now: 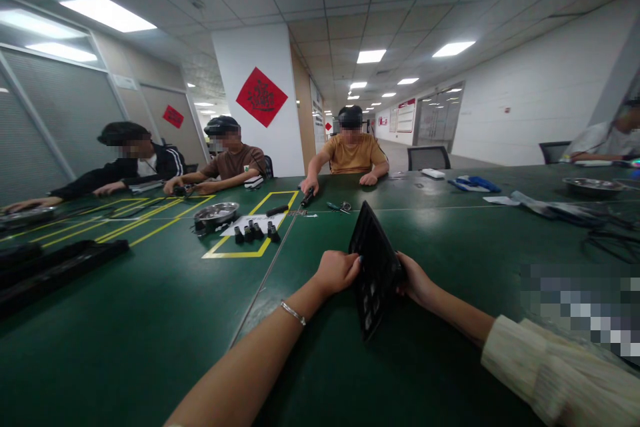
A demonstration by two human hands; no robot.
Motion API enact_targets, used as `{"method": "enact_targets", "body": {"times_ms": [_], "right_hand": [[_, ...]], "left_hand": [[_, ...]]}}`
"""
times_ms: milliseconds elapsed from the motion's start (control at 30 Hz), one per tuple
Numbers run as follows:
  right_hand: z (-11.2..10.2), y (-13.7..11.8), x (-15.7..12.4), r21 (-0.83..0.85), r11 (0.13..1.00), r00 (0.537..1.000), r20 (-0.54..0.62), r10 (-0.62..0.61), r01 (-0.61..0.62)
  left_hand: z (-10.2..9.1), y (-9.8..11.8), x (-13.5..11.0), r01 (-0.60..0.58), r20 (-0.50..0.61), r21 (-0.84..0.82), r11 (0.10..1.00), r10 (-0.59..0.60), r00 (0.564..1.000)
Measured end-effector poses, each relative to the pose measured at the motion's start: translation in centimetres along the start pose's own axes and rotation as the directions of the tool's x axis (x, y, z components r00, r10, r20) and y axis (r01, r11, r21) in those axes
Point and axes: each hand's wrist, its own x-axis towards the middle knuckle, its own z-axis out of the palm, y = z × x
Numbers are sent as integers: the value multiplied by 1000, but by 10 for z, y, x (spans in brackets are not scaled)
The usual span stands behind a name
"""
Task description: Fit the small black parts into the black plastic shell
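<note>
Both of my hands hold a flat black panel (373, 267), tilted up on edge above the green table (195, 327). Its inner face looks recessed, with pale patches low down; I cannot tell its exact kind. My left hand (340, 270), with a silver bangle at the wrist, grips the near-left edge, thumb against the inner face. Round the right edge closes my right hand (414, 278), its fingertips partly hidden behind the panel. Beyond the panel, pliers (339, 207) with a greenish handle lie on the table.
Several black cylindrical parts (256, 231) stand by a yellow-taped rectangle, beside a metal bowl (216, 212). Across the table a person in a mustard shirt (353, 155) holds a dark tool (307, 197). More people sit left and far right. Long black parts (60, 263) lie at left.
</note>
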Motion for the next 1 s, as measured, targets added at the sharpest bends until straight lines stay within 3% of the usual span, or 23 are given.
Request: {"method": "enact_targets", "body": {"times_ms": [167, 500, 1000], "right_hand": [[-1, 0, 0, 2, 1000, 1000, 4, -16, 16], [-1, 0, 1, 3, 1000, 1000, 8, -23, 23], [-3, 1, 2, -28, 999, 999, 29, -36, 36]], "left_hand": [[0, 1, 2, 27, 20, -25, 999, -27, 999], [-2, 0, 0, -36, 20, -4, 999, 36, 999], [0, 1, 0, 21, -19, 7, 1000, -21, 1000]]}}
